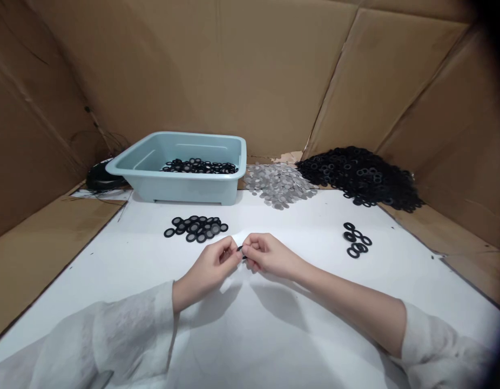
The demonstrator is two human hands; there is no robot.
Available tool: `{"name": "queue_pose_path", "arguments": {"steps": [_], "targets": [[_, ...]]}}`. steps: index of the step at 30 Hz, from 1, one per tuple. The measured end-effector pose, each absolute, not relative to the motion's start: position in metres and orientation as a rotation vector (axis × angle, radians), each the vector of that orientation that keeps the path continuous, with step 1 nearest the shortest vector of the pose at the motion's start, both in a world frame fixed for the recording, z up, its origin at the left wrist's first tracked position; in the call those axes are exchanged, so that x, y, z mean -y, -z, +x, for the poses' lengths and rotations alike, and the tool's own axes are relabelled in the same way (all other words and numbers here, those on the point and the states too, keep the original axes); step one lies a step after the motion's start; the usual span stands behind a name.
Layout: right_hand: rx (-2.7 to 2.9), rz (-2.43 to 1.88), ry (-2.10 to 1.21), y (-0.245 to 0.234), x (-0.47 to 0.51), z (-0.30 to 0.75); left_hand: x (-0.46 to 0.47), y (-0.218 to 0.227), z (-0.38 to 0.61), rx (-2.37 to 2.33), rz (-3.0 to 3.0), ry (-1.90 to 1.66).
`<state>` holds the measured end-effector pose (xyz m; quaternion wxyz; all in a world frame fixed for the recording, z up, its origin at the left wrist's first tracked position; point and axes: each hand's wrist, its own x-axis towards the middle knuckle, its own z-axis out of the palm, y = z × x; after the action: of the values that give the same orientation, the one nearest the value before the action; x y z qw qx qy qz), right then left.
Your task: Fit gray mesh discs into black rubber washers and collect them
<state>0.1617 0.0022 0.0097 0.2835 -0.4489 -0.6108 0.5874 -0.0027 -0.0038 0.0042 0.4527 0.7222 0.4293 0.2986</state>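
Note:
My left hand [211, 266] and my right hand [266, 255] meet fingertip to fingertip low over the white table [306, 302]. Both pinch one small black ring [241, 250] between them; most of it is hidden by the fingers. Just beyond my left hand lies a small cluster of black rings with mesh centres [196, 228]. To the right of my right hand lie several plain black rings [356, 241].
A pale blue tub [181, 186] at the back left holds more rings. A heap of round grey mesh discs [279, 183] and a large heap of black rings [361, 174] lie at the back. Cardboard walls [250, 70] enclose the table.

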Motion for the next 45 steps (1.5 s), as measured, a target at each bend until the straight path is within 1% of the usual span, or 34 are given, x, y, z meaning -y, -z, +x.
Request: {"name": "queue_pose_path", "arguments": {"steps": [5, 13, 16, 22, 30, 38, 45], "targets": [[1.640, -1.153, -1.518, -0.010, 0.001, 0.162, 0.005, -0.005, -0.002, -1.042, 1.754, -0.827], [1.572, -1.108, -1.599, -0.005, -0.001, 0.162, 0.005, -0.002, -0.004, -0.994, 1.680, -0.787], [1.586, -1.002, -1.531, -0.009, 0.001, 0.163, 0.004, -0.002, -0.004, -0.967, 1.615, -0.832], [1.802, -0.897, -1.186, -0.010, 0.003, 0.167, 0.002, 0.001, -0.003, -0.937, 1.496, -0.843], [1.820, -0.849, -1.186, -0.006, 0.003, 0.164, 0.002, 0.000, -0.002, -0.925, 1.485, -0.833], [1.611, -0.867, -1.252, 0.005, 0.004, 0.158, 0.004, -0.001, -0.001, -1.080, 1.566, -0.915], [1.761, -0.902, -1.020, -0.004, 0.009, 0.158, 0.008, -0.004, 0.001, -1.113, 1.705, -0.938]]}}
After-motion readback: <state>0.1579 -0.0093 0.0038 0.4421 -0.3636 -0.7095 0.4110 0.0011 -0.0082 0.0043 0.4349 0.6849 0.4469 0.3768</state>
